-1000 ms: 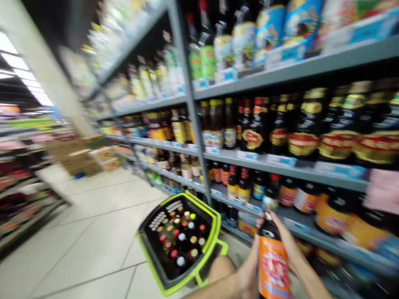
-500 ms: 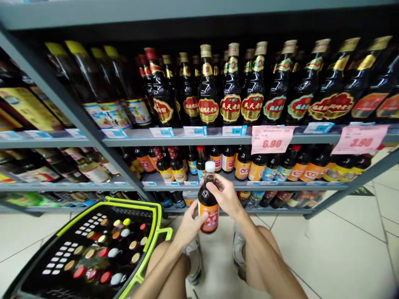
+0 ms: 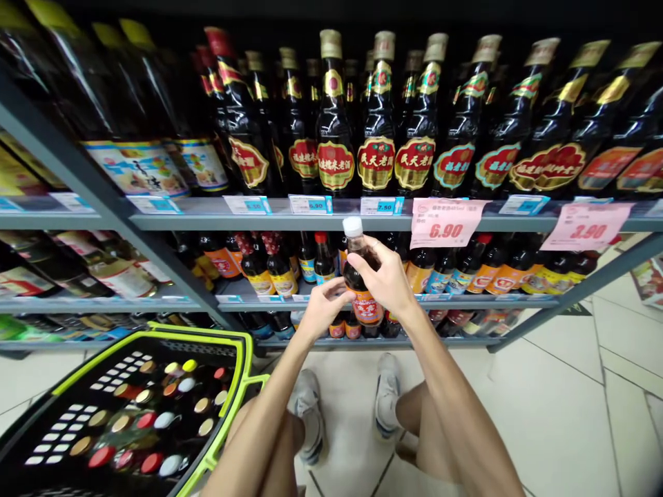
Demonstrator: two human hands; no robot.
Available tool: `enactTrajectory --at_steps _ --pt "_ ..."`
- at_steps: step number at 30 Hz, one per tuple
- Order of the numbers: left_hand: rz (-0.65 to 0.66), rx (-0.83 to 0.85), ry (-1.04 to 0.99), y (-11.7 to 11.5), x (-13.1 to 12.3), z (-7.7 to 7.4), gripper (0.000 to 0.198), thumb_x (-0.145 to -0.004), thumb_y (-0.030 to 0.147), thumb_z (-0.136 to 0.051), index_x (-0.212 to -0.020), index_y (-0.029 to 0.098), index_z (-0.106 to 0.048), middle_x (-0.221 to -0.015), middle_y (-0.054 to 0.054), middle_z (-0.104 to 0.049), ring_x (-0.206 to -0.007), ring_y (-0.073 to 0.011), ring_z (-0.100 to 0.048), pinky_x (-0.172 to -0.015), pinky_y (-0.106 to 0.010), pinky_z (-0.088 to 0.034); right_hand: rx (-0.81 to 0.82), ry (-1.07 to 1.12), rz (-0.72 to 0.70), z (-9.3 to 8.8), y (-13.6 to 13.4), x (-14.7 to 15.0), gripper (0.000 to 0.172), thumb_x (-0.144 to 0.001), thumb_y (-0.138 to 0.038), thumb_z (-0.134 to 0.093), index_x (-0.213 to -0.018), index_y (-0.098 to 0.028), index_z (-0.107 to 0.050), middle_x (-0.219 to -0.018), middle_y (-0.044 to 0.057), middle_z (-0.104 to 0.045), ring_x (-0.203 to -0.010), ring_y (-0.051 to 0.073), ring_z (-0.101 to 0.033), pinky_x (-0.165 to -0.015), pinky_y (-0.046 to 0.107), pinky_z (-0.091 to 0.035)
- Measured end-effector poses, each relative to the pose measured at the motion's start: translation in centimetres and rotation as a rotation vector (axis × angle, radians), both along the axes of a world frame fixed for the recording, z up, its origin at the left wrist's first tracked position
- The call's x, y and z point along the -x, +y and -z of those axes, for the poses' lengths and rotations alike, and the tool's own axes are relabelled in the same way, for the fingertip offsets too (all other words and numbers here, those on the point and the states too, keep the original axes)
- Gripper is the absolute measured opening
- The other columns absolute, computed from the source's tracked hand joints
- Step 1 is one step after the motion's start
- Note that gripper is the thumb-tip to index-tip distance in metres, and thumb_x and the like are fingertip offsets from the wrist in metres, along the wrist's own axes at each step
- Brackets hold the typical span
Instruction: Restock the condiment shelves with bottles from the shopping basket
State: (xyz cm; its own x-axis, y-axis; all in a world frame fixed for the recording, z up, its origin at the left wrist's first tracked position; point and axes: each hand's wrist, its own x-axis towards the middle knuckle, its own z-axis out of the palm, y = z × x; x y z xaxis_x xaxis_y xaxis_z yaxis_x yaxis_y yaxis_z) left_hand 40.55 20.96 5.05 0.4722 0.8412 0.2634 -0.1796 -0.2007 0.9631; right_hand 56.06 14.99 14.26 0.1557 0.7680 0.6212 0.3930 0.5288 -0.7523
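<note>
I crouch in front of grey store shelves. My right hand [image 3: 387,277] is wrapped round a small dark sauce bottle [image 3: 360,276] with a white cap and an orange label, held upright just in front of the middle shelf [image 3: 362,301]. My left hand [image 3: 322,310] touches the bottle's lower left side with curled fingers. Behind the bottle stands a row of similar small bottles [image 3: 280,269] with red and orange labels.
A black and lime-green shopping basket [image 3: 155,335] with several capped bottles stands on the tiled floor at my left. The upper shelf [image 3: 290,210] carries tall dark bottles with red-gold labels. Pink price tags [image 3: 445,222] hang from its edge. My knees and shoes are below.
The camera swung from the aisle to face the shelves. Both hands raised the bottle and carried it forward, up to the middle shelf's front.
</note>
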Motion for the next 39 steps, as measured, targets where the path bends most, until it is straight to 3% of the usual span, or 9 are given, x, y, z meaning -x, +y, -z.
enactTrajectory --at_steps 5,8,15,18,23,28,33,36,39 --pt "0.058 -0.111 0.053 0.0 -0.7 -0.1 0.072 -0.076 0.046 -0.09 -0.137 0.015 -0.066 -0.141 -0.015 -0.07 -0.129 -0.034 -0.065 -0.114 -0.049 -0.05 0.014 0.037 0.008 0.4 0.2 -0.6 0.039 -0.099 -0.044 -0.066 -0.131 -0.021 -0.067 -0.129 0.01 -0.075 -0.117 0.026 -0.07 -0.111 0.043 -0.052" --pt "-0.019 -0.223 0.179 -0.8 -1.9 0.6 0.084 -0.07 0.039 -0.095 -0.141 0.015 -0.058 -0.142 -0.016 -0.067 -0.132 -0.0346 -0.062 -0.119 -0.05 -0.044 0.065 0.125 0.02 1.6 0.3 -0.9 0.04 -0.099 -0.047 -0.066 -0.13 -0.022 -0.068 -0.126 0.009 -0.076 -0.115 0.026 -0.07 -0.109 0.044 -0.052" --pt "-0.21 -0.155 0.244 -3.0 -3.2 1.5 0.071 -0.075 0.037 -0.088 -0.135 0.017 -0.055 -0.125 -0.012 -0.072 -0.109 -0.0293 -0.071 -0.096 -0.04 -0.056 0.084 0.268 0.019 3.0 0.1 0.2 0.038 -0.093 -0.045 -0.075 -0.123 -0.022 -0.068 -0.123 0.008 -0.077 -0.115 0.024 -0.071 -0.108 0.04 -0.053" --pt "-0.053 -0.127 0.205 -3.6 -1.4 0.7 0.064 -0.074 0.038 -0.089 -0.128 0.017 -0.062 -0.119 -0.009 -0.075 -0.106 -0.0278 -0.07 -0.097 -0.038 -0.055 0.13 0.306 -0.036 2.9 -0.4 -0.3 0.041 -0.085 -0.047 -0.083 -0.114 -0.022 -0.068 -0.114 0.008 -0.078 -0.106 0.024 -0.073 -0.102 0.04 -0.055" --pt "0.393 0.117 0.113 -5.2 0.5 0.2 0.065 -0.069 0.047 -0.094 -0.117 0.013 -0.067 -0.11 -0.011 -0.077 -0.095 -0.0267 -0.071 -0.09 -0.039 -0.058 0.387 0.462 -0.421 2.8 -1.5 -2.1 0.054 -0.083 -0.072 -0.072 -0.104 -0.022 -0.068 -0.091 0.008 -0.076 -0.09 0.029 -0.074 -0.086 0.045 -0.059" --pt "0.784 0.384 -0.018 -7.5 -0.1 0.6 0.087 -0.057 0.073 -0.091 -0.116 0.013 -0.072 -0.118 -0.018 -0.077 -0.112 -0.04 -0.072 -0.103 -0.054 -0.054 0.321 0.635 -0.398 2.2 -1.6 -2.2 0.061 -0.077 -0.088 -0.061 -0.084 -0.028 -0.055 -0.053 -0.007 -0.044 -0.052 0.02 -0.054 -0.064 0.038 -0.054" --pt "0.882 0.594 -0.044 -8.9 0.4 0.2 0.099 -0.048 0.081 -0.091 -0.121 0.016 -0.075 -0.119 -0.021 -0.078 -0.124 -0.0496 -0.067 -0.11 -0.064 -0.047 0.279 0.726 -0.467 2.4 -0.6 -0.4 0.057 -0.084 -0.088 -0.054 -0.088 -0.031 -0.045 -0.053 -0.015 -0.017 -0.038 0.011 -0.013 -0.041 0.026 -0.033" --pt "0.903 0.571 -0.005 -8.5 1.0 -0.2 0.096 -0.054 0.078 -0.091 -0.125 0.016 -0.074 -0.12 -0.02 -0.077 -0.128 -0.0476 -0.065 -0.111 -0.062 -0.047 0.324 0.718 -0.488 1.9 -0.3 0.0 0.056 -0.086 -0.086 -0.054 -0.09 -0.031 -0.045 -0.058 -0.013 -0.018 -0.041 0.01 -0.009 -0.038 0.024 -0.027" --pt "0.782 0.557 0.023 -7.4 1.7 -0.3 0.095 -0.058 0.081 -0.086 -0.127 0.018 -0.073 -0.119 -0.018 -0.077 -0.127 -0.0447 -0.066 -0.108 -0.059 -0.051 0.296 0.68 -0.411 0.4 -0.7 -0.2 0.057 -0.085 -0.085 -0.057 -0.091 -0.03 -0.046 -0.063 -0.011 -0.023 -0.045 0.01 -0.017 -0.042 0.024 -0.036"
